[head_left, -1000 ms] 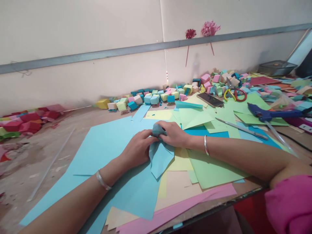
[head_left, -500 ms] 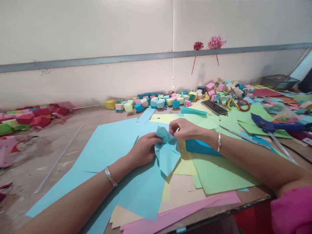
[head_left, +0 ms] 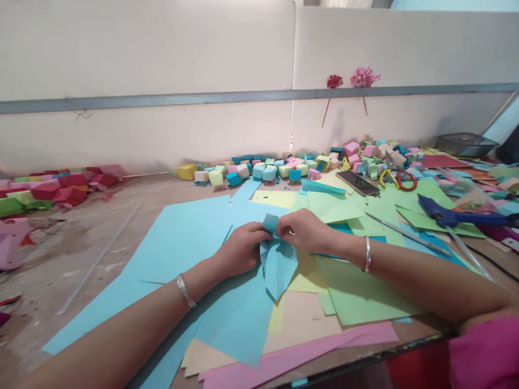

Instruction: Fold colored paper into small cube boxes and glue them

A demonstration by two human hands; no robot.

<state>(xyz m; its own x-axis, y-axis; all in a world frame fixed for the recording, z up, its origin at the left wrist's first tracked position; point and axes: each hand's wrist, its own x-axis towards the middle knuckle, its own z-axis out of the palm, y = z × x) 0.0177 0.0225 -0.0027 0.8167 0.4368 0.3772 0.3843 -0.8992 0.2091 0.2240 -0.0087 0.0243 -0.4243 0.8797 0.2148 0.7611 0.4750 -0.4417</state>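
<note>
A light blue piece of folded paper (head_left: 279, 267) hangs between my two hands, its pointed end toward me and a small square flap standing up at the top. My left hand (head_left: 243, 246) pinches its left side, thumb and forefinger near the flap. On the other side, my right hand (head_left: 304, 229) is closed with its fingertips on the upper right edge of the paper. Both hands sit low over light blue sheets (head_left: 235, 319), a yellow sheet (head_left: 304, 278) and a green sheet (head_left: 373, 294). The fingers hide part of the folds.
Small folded paper boxes (head_left: 268, 173) line the back by the wall, with red and green ones (head_left: 68, 195) at left. On the right lie a phone (head_left: 357, 183), scissors (head_left: 399, 179), a long thin blade-like tool (head_left: 405, 233) and a blue glue gun (head_left: 450, 213). Pink strips (head_left: 308, 354) lie along the front edge.
My right hand has moved down and left onto the paper. The paper's upper part has been drawn inward and looks narrower. The camera view has tilted slightly upward.
</note>
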